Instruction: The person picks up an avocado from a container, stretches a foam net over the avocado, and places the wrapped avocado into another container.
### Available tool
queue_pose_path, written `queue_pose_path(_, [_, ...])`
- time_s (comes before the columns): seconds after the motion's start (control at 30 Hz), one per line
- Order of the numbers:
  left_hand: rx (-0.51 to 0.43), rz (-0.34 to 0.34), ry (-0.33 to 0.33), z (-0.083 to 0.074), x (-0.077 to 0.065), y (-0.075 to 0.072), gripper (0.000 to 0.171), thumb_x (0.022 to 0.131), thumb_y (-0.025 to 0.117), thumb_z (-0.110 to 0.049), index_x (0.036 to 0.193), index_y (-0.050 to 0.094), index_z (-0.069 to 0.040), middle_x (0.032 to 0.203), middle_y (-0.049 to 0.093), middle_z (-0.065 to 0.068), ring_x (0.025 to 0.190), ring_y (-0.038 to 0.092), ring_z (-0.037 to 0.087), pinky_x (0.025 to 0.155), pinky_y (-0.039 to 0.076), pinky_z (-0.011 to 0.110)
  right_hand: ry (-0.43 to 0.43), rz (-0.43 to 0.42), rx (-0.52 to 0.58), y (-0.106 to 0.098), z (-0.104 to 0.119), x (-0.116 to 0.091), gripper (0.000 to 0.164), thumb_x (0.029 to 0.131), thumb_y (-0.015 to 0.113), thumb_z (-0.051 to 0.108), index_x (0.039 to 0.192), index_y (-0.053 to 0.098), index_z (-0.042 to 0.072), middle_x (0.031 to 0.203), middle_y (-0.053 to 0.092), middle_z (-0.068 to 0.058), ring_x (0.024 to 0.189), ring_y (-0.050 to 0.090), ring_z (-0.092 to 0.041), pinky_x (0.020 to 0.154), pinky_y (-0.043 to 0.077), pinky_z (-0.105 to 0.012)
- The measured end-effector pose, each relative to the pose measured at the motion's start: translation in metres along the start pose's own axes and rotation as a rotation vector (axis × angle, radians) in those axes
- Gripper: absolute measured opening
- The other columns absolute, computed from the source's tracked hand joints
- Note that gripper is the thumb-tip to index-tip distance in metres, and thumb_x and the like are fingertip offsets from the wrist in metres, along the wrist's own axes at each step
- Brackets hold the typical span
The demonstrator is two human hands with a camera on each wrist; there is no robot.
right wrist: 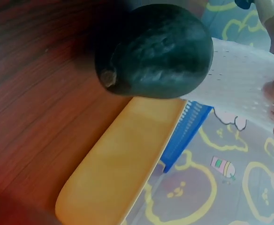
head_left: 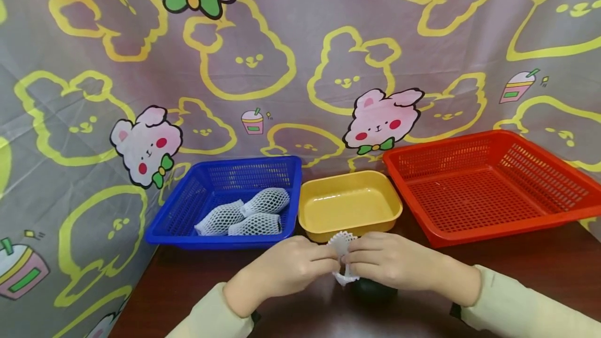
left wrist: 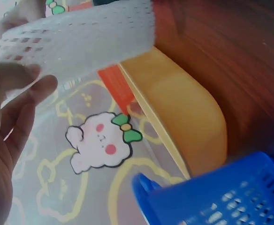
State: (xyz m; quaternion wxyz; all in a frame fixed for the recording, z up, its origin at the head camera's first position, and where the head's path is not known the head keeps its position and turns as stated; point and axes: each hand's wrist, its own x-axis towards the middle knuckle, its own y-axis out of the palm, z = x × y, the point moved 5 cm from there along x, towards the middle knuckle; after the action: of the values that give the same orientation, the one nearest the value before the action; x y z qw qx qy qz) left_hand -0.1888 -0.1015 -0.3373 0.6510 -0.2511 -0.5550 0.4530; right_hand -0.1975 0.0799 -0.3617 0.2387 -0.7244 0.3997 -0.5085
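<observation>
Over the front of the table, a white foam net sleeve (head_left: 341, 242) stands between both hands, its upper end spread. My left hand (head_left: 296, 265) pinches one side of it with thumb and fingers, and my right hand (head_left: 396, 261) pinches the other. A dark green oval fruit (right wrist: 156, 51) with a brown stem scar is at the sleeve's lower end; in the right wrist view the netting runs up to it. From the head, most of the fruit is hidden under my right hand. The left wrist view shows the sleeve (left wrist: 95, 42) stretched out long.
Behind the hands sits a yellow tray (head_left: 349, 213). At left, a blue basket (head_left: 225, 176) holds three white foam net sleeves (head_left: 255, 224) with rounded shapes. A large red basket (head_left: 469, 192) stands at right. A patterned cloth (head_left: 300, 82) hangs behind the dark wooden table (head_left: 197, 275).
</observation>
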Motion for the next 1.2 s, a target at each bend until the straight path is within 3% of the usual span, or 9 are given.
queue_pose_path(0.1, [0.051,0.033,0.008,-0.003,0.003,0.000,0.011,0.098,0.067,-0.006,0.102,0.073,-0.014,0.101,0.068,-0.008,0.077,0.059,0.002,0.071,0.046,0.012,0.032,0.076,-0.035,0.005,0.001,0.002,0.037,0.113,0.035,0.013,0.114,0.072,0.012,0.115,0.071,0.001,0.112,0.063,-0.016,0.096,0.048,-0.031])
queue_pose_path(0.23, [0.051,0.040,-0.015,0.002,0.000,-0.003,0.009,0.092,0.073,-0.007,0.099,0.074,-0.013,0.097,0.070,-0.007,0.081,0.064,0.004,0.076,0.050,0.016,0.068,0.108,-0.045,0.007,-0.001,0.002,0.040,0.113,0.034,0.016,0.110,0.074,0.014,0.108,0.071,0.004,0.107,0.063,-0.015,0.093,0.045,-0.032])
queue_pose_path(0.4, [-0.018,0.011,-0.088,0.012,-0.010,-0.006,0.016,0.082,0.083,-0.013,0.095,0.075,-0.011,0.090,0.070,-0.004,0.081,0.066,0.009,0.078,0.053,0.019,0.074,0.080,-0.003,0.004,-0.003,-0.002,0.039,0.113,0.037,0.015,0.105,0.075,0.012,0.103,0.072,0.001,0.102,0.064,-0.015,0.093,0.048,-0.031])
queue_pose_path(0.67, [-0.065,-0.041,-0.160,0.023,-0.028,-0.006,0.017,0.080,0.085,-0.010,0.093,0.074,-0.011,0.088,0.069,-0.004,0.080,0.065,0.009,0.079,0.053,0.019,0.121,0.018,0.122,0.001,-0.009,-0.013,0.019,0.104,0.060,0.020,0.108,0.076,0.010,0.106,0.074,-0.001,0.105,0.067,-0.017,0.093,0.054,-0.031])
queue_pose_path(0.83, [-0.055,-0.086,-0.187,0.025,-0.024,-0.006,0.015,0.082,0.084,-0.013,0.094,0.075,-0.013,0.090,0.071,-0.005,0.084,0.066,0.009,0.080,0.053,0.020,0.133,-0.021,0.135,-0.002,-0.011,-0.014,0.026,0.107,0.054,0.022,0.112,0.076,0.009,0.110,0.074,-0.002,0.109,0.068,-0.019,0.094,0.054,-0.033])
queue_pose_path(0.93, [-0.069,-0.124,-0.211,0.025,-0.019,-0.008,0.017,0.083,0.084,-0.016,0.098,0.076,-0.015,0.095,0.073,-0.007,0.089,0.067,0.009,0.080,0.052,0.022,0.147,-0.024,0.157,-0.004,-0.011,-0.011,0.025,0.106,0.056,0.022,0.114,0.076,0.009,0.112,0.074,-0.002,0.111,0.067,-0.019,0.095,0.053,-0.031])
queue_pose_path(1.0, [-0.116,-0.141,-0.239,0.025,-0.016,-0.008,0.021,0.083,0.084,-0.016,0.103,0.077,-0.015,0.103,0.074,-0.005,0.095,0.067,0.010,0.082,0.051,0.024,0.159,-0.029,0.175,-0.005,-0.012,-0.008,0.022,0.103,0.062,0.022,0.115,0.076,0.009,0.113,0.074,-0.002,0.111,0.067,-0.019,0.096,0.052,-0.030])
queue_pose_path(1.1, [-0.260,-0.131,-0.314,0.026,-0.013,-0.007,0.031,0.085,0.084,-0.015,0.114,0.075,-0.011,0.118,0.072,0.000,0.109,0.066,0.013,0.092,0.051,0.029,0.172,-0.037,0.193,-0.007,-0.014,-0.005,0.021,0.100,0.067,0.021,0.115,0.076,0.009,0.113,0.074,-0.002,0.111,0.067,-0.019,0.096,0.052,-0.029])
queue_pose_path(1.2, [-0.474,-0.059,-0.490,0.029,-0.013,-0.001,0.054,0.087,0.084,-0.019,0.137,0.064,-0.013,0.142,0.060,0.000,0.127,0.058,0.016,0.104,0.047,0.039,0.171,-0.049,0.197,-0.008,-0.016,-0.003,0.021,0.102,0.065,0.021,0.114,0.076,0.008,0.113,0.074,-0.003,0.110,0.067,-0.020,0.096,0.052,-0.030])
